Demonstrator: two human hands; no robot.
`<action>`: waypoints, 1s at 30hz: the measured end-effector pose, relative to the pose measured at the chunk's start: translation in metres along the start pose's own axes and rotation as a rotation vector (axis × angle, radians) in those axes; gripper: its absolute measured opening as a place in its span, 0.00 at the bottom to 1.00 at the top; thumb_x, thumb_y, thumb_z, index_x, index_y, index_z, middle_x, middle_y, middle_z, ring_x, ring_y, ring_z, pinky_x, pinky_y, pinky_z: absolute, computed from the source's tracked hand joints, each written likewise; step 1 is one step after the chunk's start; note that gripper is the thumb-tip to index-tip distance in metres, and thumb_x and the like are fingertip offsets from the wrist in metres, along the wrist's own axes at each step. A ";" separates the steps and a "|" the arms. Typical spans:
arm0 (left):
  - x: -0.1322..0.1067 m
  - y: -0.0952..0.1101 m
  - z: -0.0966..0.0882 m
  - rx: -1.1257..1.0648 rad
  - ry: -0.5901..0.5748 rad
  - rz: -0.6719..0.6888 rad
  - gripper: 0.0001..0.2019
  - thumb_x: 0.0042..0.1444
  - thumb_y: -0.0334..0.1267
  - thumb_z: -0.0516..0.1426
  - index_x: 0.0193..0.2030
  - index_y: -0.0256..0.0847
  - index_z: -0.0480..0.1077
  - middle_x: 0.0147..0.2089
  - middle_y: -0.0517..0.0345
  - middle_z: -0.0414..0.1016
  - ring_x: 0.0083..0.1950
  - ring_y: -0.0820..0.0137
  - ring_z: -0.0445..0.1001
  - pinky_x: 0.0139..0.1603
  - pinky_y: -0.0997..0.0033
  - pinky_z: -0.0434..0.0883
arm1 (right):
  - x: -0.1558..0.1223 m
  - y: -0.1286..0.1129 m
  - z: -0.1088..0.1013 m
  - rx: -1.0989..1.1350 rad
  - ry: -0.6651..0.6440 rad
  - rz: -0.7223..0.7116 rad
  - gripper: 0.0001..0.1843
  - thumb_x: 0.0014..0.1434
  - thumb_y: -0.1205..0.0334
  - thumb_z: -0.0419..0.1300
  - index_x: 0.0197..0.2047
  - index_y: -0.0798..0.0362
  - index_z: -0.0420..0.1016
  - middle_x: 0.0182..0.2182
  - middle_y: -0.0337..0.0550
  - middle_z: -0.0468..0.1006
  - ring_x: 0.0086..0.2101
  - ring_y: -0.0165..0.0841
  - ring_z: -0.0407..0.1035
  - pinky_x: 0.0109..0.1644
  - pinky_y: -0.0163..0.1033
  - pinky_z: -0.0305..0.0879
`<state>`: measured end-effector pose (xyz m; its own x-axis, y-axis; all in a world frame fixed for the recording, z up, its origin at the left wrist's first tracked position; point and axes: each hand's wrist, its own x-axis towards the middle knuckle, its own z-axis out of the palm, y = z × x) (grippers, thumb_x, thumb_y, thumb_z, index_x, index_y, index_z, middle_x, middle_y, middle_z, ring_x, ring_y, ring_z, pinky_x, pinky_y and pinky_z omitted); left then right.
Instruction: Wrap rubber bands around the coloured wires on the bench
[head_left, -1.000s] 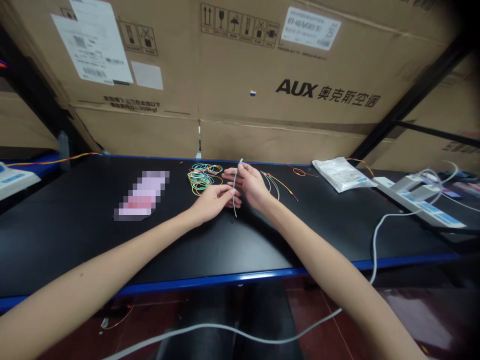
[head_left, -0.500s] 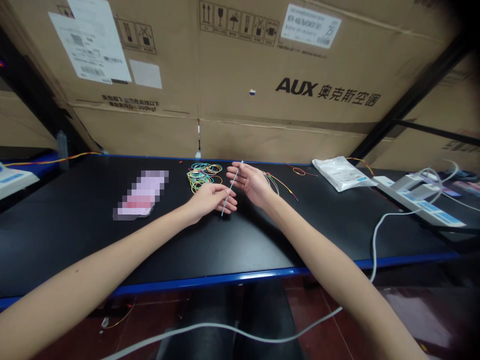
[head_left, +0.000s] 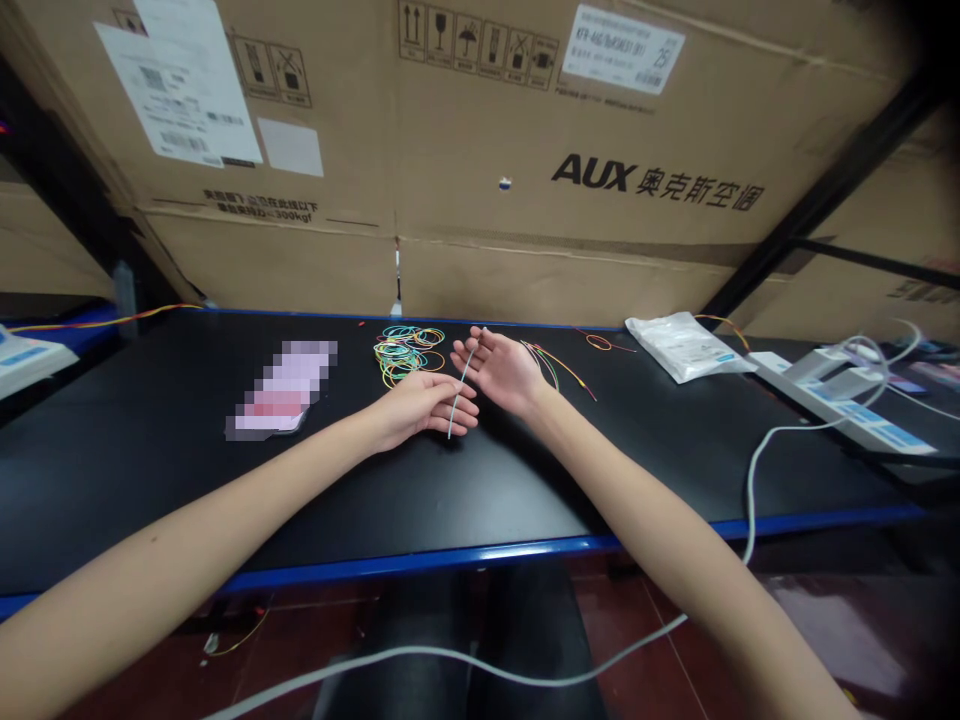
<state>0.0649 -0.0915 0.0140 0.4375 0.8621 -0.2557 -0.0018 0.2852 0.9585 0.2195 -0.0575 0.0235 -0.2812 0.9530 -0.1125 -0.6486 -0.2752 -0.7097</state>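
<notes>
A short, thin, pale grey-blue wire (head_left: 453, 415) runs at a slant between my hands above the black table, slightly bowed. My left hand (head_left: 420, 405) pinches it around the middle between thumb and forefinger, the other fingers stretched beneath. At the wire's upper end, my right hand (head_left: 506, 370) has thumb and forefinger closed together, the remaining fingers loosely spread. The exact end in that pinch is too small to make out. Behind my left hand lies a tangle of coloured wires (head_left: 401, 350). More coloured wires (head_left: 559, 362) lie partly hidden behind my right hand.
A pixelated phone-like object (head_left: 285, 390) lies on the table (head_left: 465, 500) at left. Farther right are a small red wire (head_left: 598, 342), a white plastic packet (head_left: 679, 345) and a power strip (head_left: 840, 405) with a grey cable (head_left: 750, 490). A cardboard box (head_left: 480, 240) stands behind.
Both hands have shifted slightly, the left a little down and right. The wire, straight before, now looks bowed, and its upper tip shows less above my right fingers.
</notes>
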 end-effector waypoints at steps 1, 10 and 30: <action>0.000 0.000 0.000 -0.005 -0.012 -0.008 0.09 0.64 0.31 0.52 0.38 0.32 0.73 0.32 0.47 0.80 0.29 0.68 0.80 0.34 0.69 0.77 | 0.000 0.001 0.000 0.011 -0.018 0.006 0.12 0.66 0.67 0.50 0.35 0.53 0.72 0.23 0.35 0.72 0.33 0.27 0.74 0.48 0.35 0.71; -0.001 -0.001 0.001 -0.031 -0.059 -0.017 0.08 0.64 0.31 0.53 0.40 0.32 0.72 0.30 0.49 0.80 0.29 0.69 0.80 0.37 0.67 0.77 | -0.003 0.001 0.003 0.025 -0.076 0.025 0.10 0.67 0.67 0.51 0.39 0.53 0.73 0.21 0.32 0.70 0.28 0.25 0.72 0.41 0.31 0.73; -0.005 0.003 0.000 -0.066 -0.126 -0.024 0.07 0.63 0.33 0.55 0.39 0.32 0.73 0.38 0.42 0.82 0.38 0.63 0.82 0.43 0.62 0.78 | -0.010 -0.008 0.003 -0.113 -0.177 -0.032 0.14 0.69 0.66 0.47 0.41 0.51 0.75 0.36 0.36 0.83 0.40 0.27 0.77 0.51 0.35 0.72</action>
<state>0.0630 -0.0948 0.0179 0.5478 0.7964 -0.2563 -0.0471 0.3352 0.9410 0.2253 -0.0653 0.0324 -0.3881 0.9212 0.0287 -0.5787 -0.2194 -0.7855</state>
